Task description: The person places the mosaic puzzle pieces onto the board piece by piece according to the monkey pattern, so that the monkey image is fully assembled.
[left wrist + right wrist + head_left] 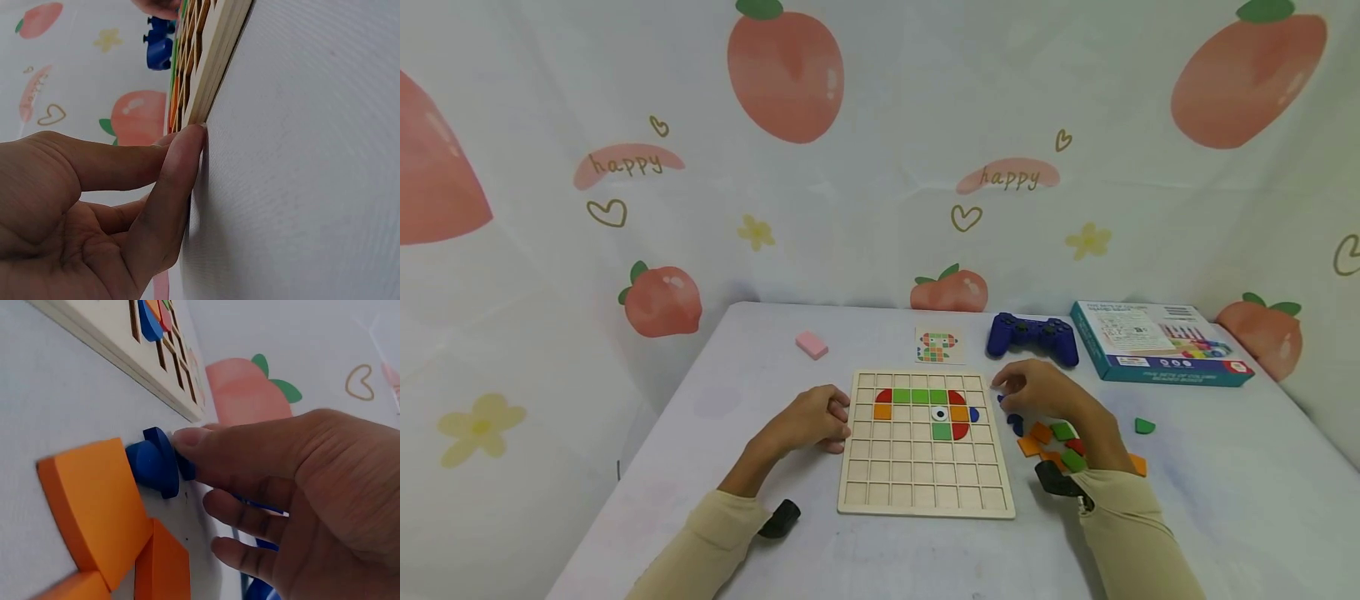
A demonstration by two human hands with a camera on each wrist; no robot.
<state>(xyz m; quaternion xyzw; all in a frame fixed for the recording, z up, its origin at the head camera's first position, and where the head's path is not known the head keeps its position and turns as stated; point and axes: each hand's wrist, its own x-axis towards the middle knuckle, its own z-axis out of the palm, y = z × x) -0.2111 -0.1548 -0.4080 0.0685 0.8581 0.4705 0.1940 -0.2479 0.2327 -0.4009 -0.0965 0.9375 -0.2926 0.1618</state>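
Between the side edges of the worktop, the board was touched by the left hand, grip unclear; beside it, a blue piece was pinched by the right hand.

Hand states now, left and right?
Left hand: touching the board at its edge; grip can't be told.
Right hand: at a blue piece; pinch can't be told.

A table carries board, tiles, controller, perhaps an eraser.
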